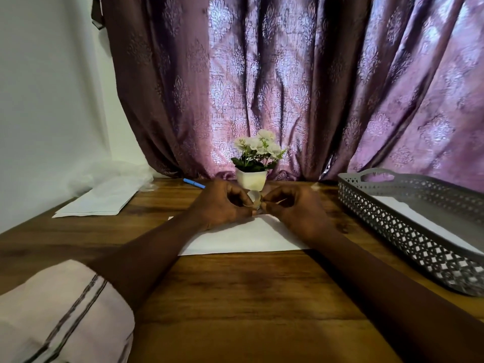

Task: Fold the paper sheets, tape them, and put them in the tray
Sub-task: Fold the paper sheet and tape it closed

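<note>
A folded white paper sheet (243, 235) lies flat on the wooden table in front of me. Just above its far edge, my left hand (221, 205) holds a small roll of clear tape (254, 198). My right hand (296, 208) pinches at the roll from the other side, fingertips meeting my left thumb. A grey perforated tray (387, 213) stands at the right with white paper (419, 213) lying inside it. A stack of unfolded white sheets (99, 200) rests at the far left of the table.
A small white pot of white flowers (252, 176) stands right behind my hands. A blue pen (194, 183) lies to its left. Crumpled clear plastic (115, 171) sits behind the stack. A purple curtain hangs at the back.
</note>
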`<action>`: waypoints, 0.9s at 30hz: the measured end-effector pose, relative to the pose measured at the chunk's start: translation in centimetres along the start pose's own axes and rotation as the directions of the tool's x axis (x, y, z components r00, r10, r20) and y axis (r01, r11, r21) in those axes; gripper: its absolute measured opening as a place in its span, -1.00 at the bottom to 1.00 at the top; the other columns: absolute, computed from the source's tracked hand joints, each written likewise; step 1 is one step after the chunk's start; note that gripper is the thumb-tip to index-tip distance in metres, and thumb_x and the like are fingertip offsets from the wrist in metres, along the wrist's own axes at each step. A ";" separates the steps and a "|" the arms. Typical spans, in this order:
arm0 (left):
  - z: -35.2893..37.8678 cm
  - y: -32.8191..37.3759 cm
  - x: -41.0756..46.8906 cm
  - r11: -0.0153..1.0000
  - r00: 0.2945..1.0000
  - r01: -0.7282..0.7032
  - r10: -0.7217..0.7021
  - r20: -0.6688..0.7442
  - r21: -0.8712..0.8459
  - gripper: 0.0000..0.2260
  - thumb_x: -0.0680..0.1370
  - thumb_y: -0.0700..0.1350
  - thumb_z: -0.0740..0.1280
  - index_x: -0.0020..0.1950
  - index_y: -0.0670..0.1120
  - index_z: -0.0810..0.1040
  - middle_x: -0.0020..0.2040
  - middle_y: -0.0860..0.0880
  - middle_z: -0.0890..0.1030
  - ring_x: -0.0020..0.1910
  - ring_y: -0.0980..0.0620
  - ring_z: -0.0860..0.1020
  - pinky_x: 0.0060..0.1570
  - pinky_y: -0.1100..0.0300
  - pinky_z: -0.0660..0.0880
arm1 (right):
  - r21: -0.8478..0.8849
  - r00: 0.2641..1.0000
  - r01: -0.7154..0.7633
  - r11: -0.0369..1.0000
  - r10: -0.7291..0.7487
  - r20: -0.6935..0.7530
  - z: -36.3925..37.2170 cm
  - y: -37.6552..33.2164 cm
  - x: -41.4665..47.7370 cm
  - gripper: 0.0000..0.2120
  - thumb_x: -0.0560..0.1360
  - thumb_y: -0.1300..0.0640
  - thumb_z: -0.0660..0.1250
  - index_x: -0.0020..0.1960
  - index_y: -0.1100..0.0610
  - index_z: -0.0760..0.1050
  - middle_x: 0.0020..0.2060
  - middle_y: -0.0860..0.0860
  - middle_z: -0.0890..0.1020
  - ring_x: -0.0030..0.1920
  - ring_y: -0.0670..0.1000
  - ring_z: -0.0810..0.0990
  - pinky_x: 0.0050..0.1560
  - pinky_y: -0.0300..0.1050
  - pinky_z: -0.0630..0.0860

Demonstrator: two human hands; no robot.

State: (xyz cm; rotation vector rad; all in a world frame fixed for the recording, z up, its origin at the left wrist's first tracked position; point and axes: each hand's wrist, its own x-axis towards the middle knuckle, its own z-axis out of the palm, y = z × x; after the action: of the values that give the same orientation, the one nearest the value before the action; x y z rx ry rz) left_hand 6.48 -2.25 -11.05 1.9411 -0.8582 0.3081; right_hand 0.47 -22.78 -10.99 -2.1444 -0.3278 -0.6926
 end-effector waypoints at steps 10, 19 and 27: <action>0.0 1.3 -0.5 0.988 0.998 -0.051 0.044 0.054 0.147 -0.88 0.36 -0.15 0.64 -0.18 -0.11 0.75 -0.24 0.04 0.74 -0.26 0.09 0.69 -0.28 0.26 0.56 | -0.031 0.988 -0.060 0.998 0.055 -0.141 -0.6 0.2 -0.1 -0.88 0.59 0.14 0.40 -0.11 -0.02 0.59 -0.23 -0.12 0.66 -0.21 -0.12 0.61 -0.23 -0.24 0.44; -3.2 -0.5 0.4 0.869 0.958 0.116 0.029 -0.284 0.481 -0.70 0.35 0.18 0.48 -0.11 0.00 0.59 -0.21 0.01 0.71 -0.16 -0.05 0.69 -0.12 0.10 0.59 | 0.153 0.971 -0.139 0.979 0.164 -0.173 -0.8 0.2 -0.2 -0.89 0.52 0.26 0.47 -0.13 0.08 0.63 -0.26 0.00 0.74 -0.26 -0.03 0.72 -0.18 -0.03 0.64; -4.7 -3.9 -0.1 0.848 0.950 0.294 -0.209 -0.232 0.441 -0.39 0.37 0.13 0.56 0.33 0.13 0.37 0.04 0.01 0.70 0.05 -0.12 0.66 0.08 0.02 0.59 | 0.200 0.976 -0.089 0.976 0.126 -0.179 -0.5 -0.4 -0.6 -0.90 0.46 0.25 0.54 -0.17 0.07 0.74 -0.34 -0.10 0.73 -0.33 -0.18 0.66 -0.18 -0.24 0.60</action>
State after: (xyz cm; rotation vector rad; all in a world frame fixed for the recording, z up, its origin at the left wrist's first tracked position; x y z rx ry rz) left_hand 9.68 2.95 -11.33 2.4060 -0.4201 0.5626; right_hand -0.36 -22.95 -10.80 -1.8818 -0.1657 -0.7659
